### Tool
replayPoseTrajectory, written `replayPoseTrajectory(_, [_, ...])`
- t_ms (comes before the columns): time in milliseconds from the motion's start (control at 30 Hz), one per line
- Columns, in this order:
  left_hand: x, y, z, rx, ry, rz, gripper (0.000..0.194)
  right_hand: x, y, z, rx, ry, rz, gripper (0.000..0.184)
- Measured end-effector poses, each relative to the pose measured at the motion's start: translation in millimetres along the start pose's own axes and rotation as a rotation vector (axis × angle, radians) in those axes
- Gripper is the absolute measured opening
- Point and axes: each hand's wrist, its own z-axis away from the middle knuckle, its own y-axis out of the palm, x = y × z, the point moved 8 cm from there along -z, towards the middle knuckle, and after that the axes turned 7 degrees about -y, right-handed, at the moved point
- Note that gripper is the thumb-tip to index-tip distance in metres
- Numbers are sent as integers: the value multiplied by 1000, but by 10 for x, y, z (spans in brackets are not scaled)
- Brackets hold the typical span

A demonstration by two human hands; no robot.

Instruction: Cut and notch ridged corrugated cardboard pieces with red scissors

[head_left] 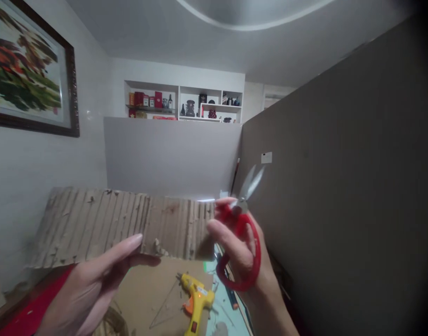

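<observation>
A long strip of corrugated cardboard point(168, 224), its ridges bare and torn in places, is held up across the view. My left hand point(105, 275) pinches its lower edge, thumb in front and fingers behind. Red-handled scissors point(240, 280) are in my right hand point(242, 247), with the blades slightly apart and pointing up and away. The right thumb and fingers also lie at the cardboard's right end; whether they grip it is hard to tell. Below the strip, a yellow glue gun point(199, 298) with an orange trigger and a lit light rests on a brown board point(140, 284).
A pale green mat point(217, 322) lies to the right of the board, with a dark pen-like tool point(232, 298) on it. A coiled brown roll point(112, 322) sits at the bottom. Grey partitions point(171, 154) stand ahead and along the right point(340, 186).
</observation>
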Motion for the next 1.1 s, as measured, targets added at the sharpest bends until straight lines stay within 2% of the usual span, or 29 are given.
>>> replayPoseTrajectory(67, [91,15,-35,57,-98,-78,33,-32,66,33,46,18,27,30])
replayPoseTrajectory(133, [93,33,-62,98,-103,-154,32,-55,115,63,78,53,2,31])
replayPoseTrajectory(367, [-202,183,-216,90,264,-232,37,-120,221,92,139,118,-14,29])
replayPoseTrajectory(433, [-246,163,-358,42,339,-230,33,-144,200,86,73,96,43,30])
replayPoseTrajectory(500, [-323,83,-476,-57,455,-250,42,-182,157,88,-21,76,111,30])
replayPoseTrajectory(567, [-433,-24,-467,-202,627,-284,49,-239,145,100,-76,73,160,31])
replayPoseTrajectory(633, [-502,-26,-329,-270,776,-384,39,-288,164,121,-97,73,197,31])
replayPoseTrajectory(667, [-507,28,-236,-250,825,-455,31,-308,187,134,-94,75,211,30])
replayPoseTrajectory(733, [-444,215,-50,-100,858,-596,14,-332,249,169,-73,82,229,30])
replayPoseTrajectory(800, [-345,422,142,75,899,-728,11,-325,320,202,-38,74,244,29])
replayPoseTrajectory(833, [-313,475,212,108,918,-764,6,-303,357,213,-13,55,253,28])
replayPoseTrajectory(967, [-294,497,284,98,961,-825,9,-195,490,232,102,-11,226,21])
replayPoseTrajectory(1100, [-331,451,299,67,981,-878,7,-155,535,239,137,18,191,21])
